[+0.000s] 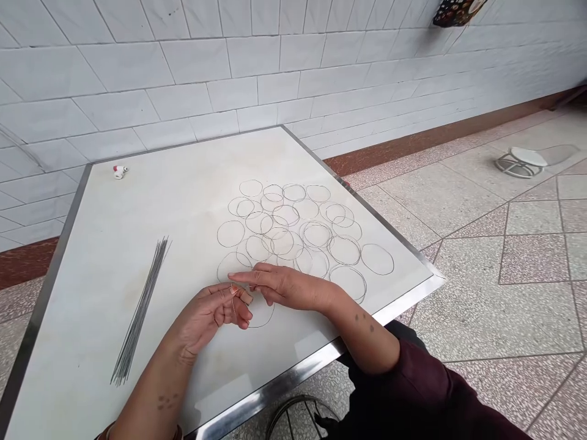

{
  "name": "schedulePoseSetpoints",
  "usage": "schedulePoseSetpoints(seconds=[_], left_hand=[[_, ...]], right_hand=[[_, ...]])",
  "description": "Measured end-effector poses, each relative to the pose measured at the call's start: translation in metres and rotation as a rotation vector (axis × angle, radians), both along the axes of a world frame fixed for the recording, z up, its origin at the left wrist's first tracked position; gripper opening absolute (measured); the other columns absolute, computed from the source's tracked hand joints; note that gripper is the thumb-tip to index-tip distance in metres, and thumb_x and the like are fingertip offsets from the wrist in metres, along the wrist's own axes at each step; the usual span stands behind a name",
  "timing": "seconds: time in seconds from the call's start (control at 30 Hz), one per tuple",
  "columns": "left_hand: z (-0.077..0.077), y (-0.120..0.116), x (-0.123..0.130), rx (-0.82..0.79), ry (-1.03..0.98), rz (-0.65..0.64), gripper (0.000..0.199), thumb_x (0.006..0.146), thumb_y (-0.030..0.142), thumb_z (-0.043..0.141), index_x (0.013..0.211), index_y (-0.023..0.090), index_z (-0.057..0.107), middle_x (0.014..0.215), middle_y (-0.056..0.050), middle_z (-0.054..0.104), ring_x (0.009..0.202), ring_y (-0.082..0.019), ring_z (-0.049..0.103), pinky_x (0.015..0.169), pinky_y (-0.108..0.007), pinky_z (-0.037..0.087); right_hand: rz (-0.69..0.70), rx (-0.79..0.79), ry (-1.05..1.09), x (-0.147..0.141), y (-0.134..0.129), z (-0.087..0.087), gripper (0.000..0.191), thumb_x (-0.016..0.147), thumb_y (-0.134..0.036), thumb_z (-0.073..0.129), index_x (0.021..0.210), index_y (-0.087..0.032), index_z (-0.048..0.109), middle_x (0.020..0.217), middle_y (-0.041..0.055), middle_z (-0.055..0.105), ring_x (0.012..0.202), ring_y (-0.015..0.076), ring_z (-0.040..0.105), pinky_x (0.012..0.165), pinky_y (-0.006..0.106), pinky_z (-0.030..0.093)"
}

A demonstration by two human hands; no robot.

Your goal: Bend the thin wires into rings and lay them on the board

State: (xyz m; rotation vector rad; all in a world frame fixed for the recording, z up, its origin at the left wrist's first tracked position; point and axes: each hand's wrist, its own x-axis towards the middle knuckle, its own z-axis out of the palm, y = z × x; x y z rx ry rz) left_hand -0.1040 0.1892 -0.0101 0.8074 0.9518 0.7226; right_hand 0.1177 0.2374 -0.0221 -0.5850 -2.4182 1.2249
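Close to the near edge of the table, my left hand [206, 315] is closed in a pinch on a thin wire ring [263, 324], whose lower arc shows below the fingers. My right hand [293, 287] reaches in from the right, palm down, index finger stretched over the left fingertips. Its thumb and other fingers are closed at the wire's ends, partly hidden. Just beyond both hands, several finished-looking wire rings [345, 250] lie flat and overlapping. To the left of my left hand rests a bundle of straight thin wires [140, 315].
The white table [183, 189] has a metal rim and stands against a tiled wall [183, 61]. A small white and red object [120, 172] sits at its far left corner. A round stool [523, 160] is on the floor at right; another stool [302, 418] shows under the near edge.
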Motion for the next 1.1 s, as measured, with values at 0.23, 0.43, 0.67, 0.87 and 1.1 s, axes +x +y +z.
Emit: schedulePoseSetpoints(seconds=[0.23, 0.43, 0.67, 0.87, 1.1], left_hand=[[-0.001, 0.0, 0.002, 0.006, 0.044, -0.017, 0.026, 0.086, 0.038, 0.064, 0.08, 0.016, 0.077, 0.065, -0.01, 0.072, 0.06, -0.022, 0.065, 0.06, -0.034, 0.049], [-0.001, -0.001, 0.003, 0.011, 0.059, -0.045, 0.027, 0.088, 0.038, 0.063, 0.079, 0.017, 0.077, 0.065, -0.011, 0.072, 0.058, -0.021, 0.063, 0.059, -0.033, 0.048], [0.0, 0.0, 0.005, -0.033, 0.05, -0.012, 0.026, 0.086, 0.039, 0.065, 0.082, 0.016, 0.077, 0.065, -0.01, 0.072, 0.062, -0.021, 0.064, 0.061, -0.032, 0.05], [-0.002, 0.001, 0.005, -0.066, 0.023, 0.043, 0.025, 0.082, 0.039, 0.07, 0.082, 0.015, 0.076, 0.062, -0.009, 0.071, 0.055, -0.02, 0.062, 0.055, -0.03, 0.048], [-0.006, 0.0, 0.006, -0.068, -0.001, 0.057, 0.023, 0.081, 0.039, 0.071, 0.082, 0.016, 0.076, 0.063, -0.004, 0.071, 0.037, -0.007, 0.043, 0.065, -0.034, 0.054]], right_hand=[[0.004, -0.027, -0.054, 0.002, 0.0, 0.001, 0.074, 0.086, 0.003, 0.04, 0.146, -0.04, 0.038, 0.106, 0.0005, 0.054, 0.088, 0.0131, 0.053, 0.083, 0.025, 0.048], [0.008, 0.025, -0.017, -0.001, 0.001, 0.0, 0.067, 0.088, 0.0, 0.042, 0.146, -0.032, 0.039, 0.109, 0.0021, 0.057, 0.092, 0.0143, 0.055, 0.088, 0.028, 0.047], [-0.042, -0.035, -0.026, -0.003, 0.002, -0.003, 0.044, 0.093, -0.009, 0.046, 0.133, -0.026, 0.048, 0.111, 0.003, 0.06, 0.094, 0.0144, 0.058, 0.083, 0.027, 0.048], [-0.091, -0.043, 0.035, -0.004, 0.002, 0.003, 0.023, 0.1, -0.019, 0.044, 0.119, -0.023, 0.056, 0.105, 0.0024, 0.059, 0.077, 0.0103, 0.059, 0.079, 0.027, 0.05], [-0.168, 0.01, 0.099, -0.01, 0.001, 0.001, 0.018, 0.1, -0.019, 0.043, 0.106, -0.022, 0.061, 0.095, 0.0013, 0.059, 0.077, 0.0106, 0.057, 0.072, 0.024, 0.049]])
